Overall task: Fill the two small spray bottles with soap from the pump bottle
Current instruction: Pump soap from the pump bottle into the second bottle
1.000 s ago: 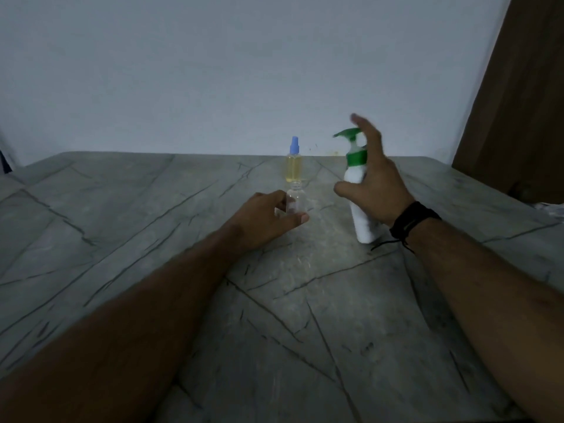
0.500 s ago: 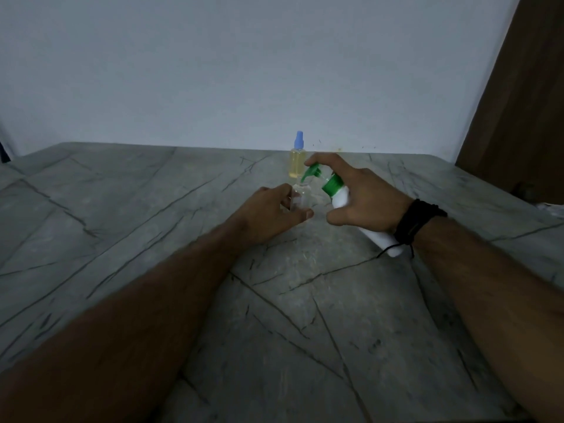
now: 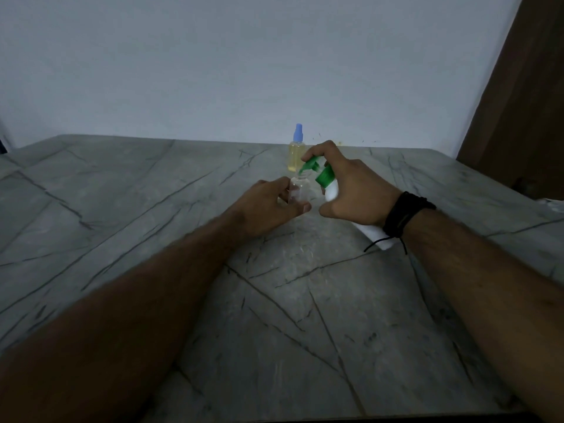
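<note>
My left hand (image 3: 268,206) grips a small clear spray bottle (image 3: 297,190) that stands uncapped on the table. My right hand (image 3: 354,190) grips the white pump bottle (image 3: 331,190) with its green pump head, tilted over to the left. One finger lies on top of the green pump (image 3: 312,166), and its nozzle sits right over the clear bottle's mouth. Behind them stands a second small spray bottle (image 3: 295,154) with yellow liquid and a blue cap.
Everything sits on a grey veined stone table (image 3: 274,315) against a pale wall. A brown door or panel (image 3: 525,102) stands at the right. Something white (image 3: 552,204) lies at the table's far right edge.
My right hand has taken the pump bottle, tipped it from upright over to the left and brought its nozzle above the clear bottle. My left hand has kept its hold.
</note>
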The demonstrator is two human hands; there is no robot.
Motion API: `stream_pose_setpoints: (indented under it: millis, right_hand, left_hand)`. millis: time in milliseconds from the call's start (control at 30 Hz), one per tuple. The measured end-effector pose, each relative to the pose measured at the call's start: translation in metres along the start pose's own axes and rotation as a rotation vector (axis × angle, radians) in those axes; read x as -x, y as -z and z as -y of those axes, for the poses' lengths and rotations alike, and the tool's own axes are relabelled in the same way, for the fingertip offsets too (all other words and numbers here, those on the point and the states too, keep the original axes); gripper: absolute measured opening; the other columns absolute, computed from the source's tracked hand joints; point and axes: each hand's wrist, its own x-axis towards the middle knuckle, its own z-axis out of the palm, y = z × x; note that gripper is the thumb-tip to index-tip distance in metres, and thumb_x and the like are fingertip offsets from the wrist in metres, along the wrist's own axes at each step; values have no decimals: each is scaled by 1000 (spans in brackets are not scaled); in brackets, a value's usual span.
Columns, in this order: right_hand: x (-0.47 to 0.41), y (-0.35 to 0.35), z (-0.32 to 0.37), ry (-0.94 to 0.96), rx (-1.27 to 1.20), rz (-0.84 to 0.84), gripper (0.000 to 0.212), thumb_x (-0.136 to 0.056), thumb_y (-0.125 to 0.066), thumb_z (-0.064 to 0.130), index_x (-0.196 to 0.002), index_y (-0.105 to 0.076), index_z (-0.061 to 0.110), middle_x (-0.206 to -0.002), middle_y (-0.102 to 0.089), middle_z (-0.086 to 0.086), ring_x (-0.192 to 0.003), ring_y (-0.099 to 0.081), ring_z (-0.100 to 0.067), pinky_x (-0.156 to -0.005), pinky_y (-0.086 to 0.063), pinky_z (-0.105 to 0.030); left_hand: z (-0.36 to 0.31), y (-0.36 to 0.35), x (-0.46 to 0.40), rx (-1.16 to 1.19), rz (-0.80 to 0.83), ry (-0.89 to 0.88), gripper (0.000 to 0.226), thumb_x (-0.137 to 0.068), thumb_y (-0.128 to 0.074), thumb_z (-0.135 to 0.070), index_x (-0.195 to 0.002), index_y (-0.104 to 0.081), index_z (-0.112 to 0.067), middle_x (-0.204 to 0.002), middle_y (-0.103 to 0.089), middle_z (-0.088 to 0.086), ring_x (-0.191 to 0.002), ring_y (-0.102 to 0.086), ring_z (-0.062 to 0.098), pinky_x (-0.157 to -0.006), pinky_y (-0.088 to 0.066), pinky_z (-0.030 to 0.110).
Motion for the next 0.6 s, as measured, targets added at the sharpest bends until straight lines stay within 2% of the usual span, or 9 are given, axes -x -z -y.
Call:
stream_pose_setpoints:
  millis: [67,167,333,467,600]
  right_hand:
    - [0,0,-1,-9,-15,-35,69,-68,-75,10,-125,-41,29,-80,-62,4,-64,-61,-16,-56,-47,-30]
    - [1,0,-1,1,-8,-24,70,-69,-75,10,-126,-41,31,-80,-62,4,-63,-60,-13,-54,-46,-27]
    - [4,3,3,-2,17,58,86,-71,-75,11,-141,-31,38,-89,-67,-15,-69,-62,-29,-65,-54,-44]
    - [5,7,4,-5,18,118,101,-71,-76,9,-149,-22,42,-94,-68,-18,-76,-65,-32,-70,-55,-48]
    - [4,5,3,-10,20,74,88,-71,-73,4,-142,-31,35,-89,-67,-14,-72,-64,-31,-67,-54,-48]
  left_hand:
    - [-1,-1,-1,-8,14,1,32,-80,-55,-69,-82,-44,-39,-78,-49,-24,-70,-51,1,-53,-33,21]
    - [-1,-3,-1,7,16,1,33,-81,-54,-69,-88,-45,-39,-81,-50,-24,-73,-53,1,-55,-35,21]
    - [0,-2,-1,28,23,18,36,-83,-57,-65,-98,-49,-32,-83,-51,-22,-76,-54,3,-57,-36,22]
    - [0,-1,0,40,33,11,37,-84,-57,-64,-99,-50,-31,-84,-52,-21,-77,-54,4,-58,-36,21]
    - [1,-1,0,27,10,-4,33,-83,-56,-66,-93,-46,-36,-82,-51,-23,-74,-54,2,-55,-34,20]
